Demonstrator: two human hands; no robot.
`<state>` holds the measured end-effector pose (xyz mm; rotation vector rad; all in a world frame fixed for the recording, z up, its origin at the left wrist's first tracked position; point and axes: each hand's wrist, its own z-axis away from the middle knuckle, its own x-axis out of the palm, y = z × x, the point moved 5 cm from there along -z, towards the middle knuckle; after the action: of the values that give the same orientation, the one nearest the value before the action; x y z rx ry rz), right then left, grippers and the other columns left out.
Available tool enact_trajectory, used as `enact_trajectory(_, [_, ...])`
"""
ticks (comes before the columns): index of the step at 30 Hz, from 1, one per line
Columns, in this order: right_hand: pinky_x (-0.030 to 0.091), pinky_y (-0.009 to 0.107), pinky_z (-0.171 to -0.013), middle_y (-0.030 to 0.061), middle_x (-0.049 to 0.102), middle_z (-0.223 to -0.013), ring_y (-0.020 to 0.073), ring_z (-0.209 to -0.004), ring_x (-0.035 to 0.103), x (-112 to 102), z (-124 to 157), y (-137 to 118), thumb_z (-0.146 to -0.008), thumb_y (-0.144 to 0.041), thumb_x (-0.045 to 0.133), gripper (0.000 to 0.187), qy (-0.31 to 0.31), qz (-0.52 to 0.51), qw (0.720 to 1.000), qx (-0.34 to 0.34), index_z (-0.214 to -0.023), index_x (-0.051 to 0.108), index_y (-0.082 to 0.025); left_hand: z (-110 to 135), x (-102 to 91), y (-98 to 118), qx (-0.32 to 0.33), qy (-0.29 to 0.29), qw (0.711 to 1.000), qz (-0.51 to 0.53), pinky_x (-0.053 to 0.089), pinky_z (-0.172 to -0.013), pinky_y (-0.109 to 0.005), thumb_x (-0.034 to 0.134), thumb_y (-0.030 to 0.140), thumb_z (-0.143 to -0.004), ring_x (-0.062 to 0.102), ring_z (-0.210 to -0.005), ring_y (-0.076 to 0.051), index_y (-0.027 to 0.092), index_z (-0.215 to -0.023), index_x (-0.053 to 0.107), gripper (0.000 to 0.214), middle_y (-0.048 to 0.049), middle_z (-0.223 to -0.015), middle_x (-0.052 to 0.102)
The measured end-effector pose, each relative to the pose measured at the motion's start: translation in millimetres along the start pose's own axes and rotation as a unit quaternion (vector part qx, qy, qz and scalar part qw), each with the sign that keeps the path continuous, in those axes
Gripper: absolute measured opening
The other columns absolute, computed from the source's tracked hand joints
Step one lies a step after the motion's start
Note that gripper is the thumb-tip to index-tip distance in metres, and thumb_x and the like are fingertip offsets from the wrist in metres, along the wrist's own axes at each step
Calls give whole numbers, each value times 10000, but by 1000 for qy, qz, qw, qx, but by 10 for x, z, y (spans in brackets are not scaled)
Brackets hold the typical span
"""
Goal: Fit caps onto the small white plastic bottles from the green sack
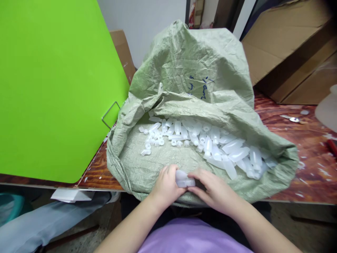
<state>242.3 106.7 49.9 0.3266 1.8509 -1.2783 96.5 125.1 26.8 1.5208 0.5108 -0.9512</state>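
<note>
A green woven sack [195,80] lies open on the table, its mouth facing me. Inside it rests a heap of several small translucent white plastic bottles and caps [210,144]. At the sack's near rim my left hand [167,186] is closed around one small translucent plastic bottle [184,179]. My right hand [213,189] meets it from the right, fingertips pinched at the bottle's end. Whether a cap sits between those fingers is too small to tell.
A bright green board [52,88] leans at the left, with a wire clip [110,114] by its edge. Cardboard boxes [292,52] stand at the back right. The wood-patterned table [310,154] bears a small metal piece [291,118] and scattered scraps.
</note>
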Motion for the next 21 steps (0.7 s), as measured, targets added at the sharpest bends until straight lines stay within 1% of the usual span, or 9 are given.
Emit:
enact_trajectory(1, [481, 330, -720, 68, 652, -917, 205, -837, 607, 18, 8, 22, -864, -368, 507, 236, -16, 9, 1000, 12, -1018, 587, -208, -2, 0, 1, 4, 0, 1000, 0, 452, -764, -380, 712, 424, -622, 543, -883, -260, 174, -917, 490, 446, -71, -882, 571])
enact_trajectory(3, [477, 327, -653, 45, 645, -773, 198, -731, 601, 27, 16, 68, -881, -392, 466, 242, -22, 32, 998, 44, -892, 619, -205, -5, 0, 0, 5, 0, 1000, 1, 451, -765, -383, 696, 432, -637, 540, -884, -259, 178, -915, 488, 430, -68, -879, 569])
enact_trajectory(7, [467, 374, -762, 97, 625, -957, 229, -892, 569, -7, 2, 13, -850, -420, 522, 306, 10, 72, 997, -16, -1029, 587, -180, -10, -10, -3, -8, -2, 1000, 9, 452, -756, -378, 708, 376, -620, 540, -881, -256, 180, -905, 489, 410, -62, -874, 568])
enact_trajectory(10, [469, 349, -698, 58, 613, -741, 199, -754, 563, 21, -3, 6, -902, -391, 438, 299, -25, 101, 994, -22, -787, 623, -186, -14, -19, 8, -5, -2, 1000, 12, 451, -756, -377, 714, 352, -610, 541, -886, -258, 180, -898, 486, 405, -58, -865, 567])
enact_trajectory(11, [473, 354, -695, 64, 616, -760, 205, -760, 565, 12, -2, 13, -889, -420, 451, 307, -18, 103, 994, -11, -792, 622, -183, -16, -20, 7, -7, -3, 1000, 12, 453, -753, -374, 713, 332, -608, 542, -886, -257, 181, -897, 485, 398, -57, -866, 567])
enact_trajectory(14, [468, 386, -794, 110, 599, -1048, 241, -958, 554, -45, 8, -13, -849, -426, 524, 325, 35, 90, 995, -14, -1063, 569, -185, -20, -17, -2, -12, -1, 1000, 14, 457, -748, -368, 703, 293, -611, 545, -889, -254, 183, -900, 483, 379, -58, -874, 570])
enact_trajectory(15, [467, 379, -796, 104, 603, -1042, 236, -958, 557, -49, 9, -24, -854, -405, 523, 311, 40, 87, 995, -19, -1079, 561, -193, -21, -15, -3, -9, 1, 1000, 16, 457, -751, -370, 701, 303, -614, 545, -891, -255, 184, -899, 483, 378, -59, -876, 570])
enact_trajectory(18, [471, 336, -677, 44, 624, -735, 193, -728, 584, -3, 1, -4, -911, -364, 419, 268, 0, 91, 996, 6, -845, 622, -203, -23, -11, -5, 0, 6, 1000, 19, 454, -768, -376, 687, 327, -629, 547, -896, -256, 190, -897, 482, 364, -60, -876, 570])
enact_trajectory(21, [473, 366, -739, 86, 639, -930, 225, -860, 587, -4, -6, 1, -865, -448, 480, 304, 17, 91, 996, 4, -966, 608, -192, -25, -15, -19, -9, 8, 1000, 19, 455, -765, -367, 688, 290, -618, 551, -885, -251, 193, -900, 482, 363, -55, -874, 570])
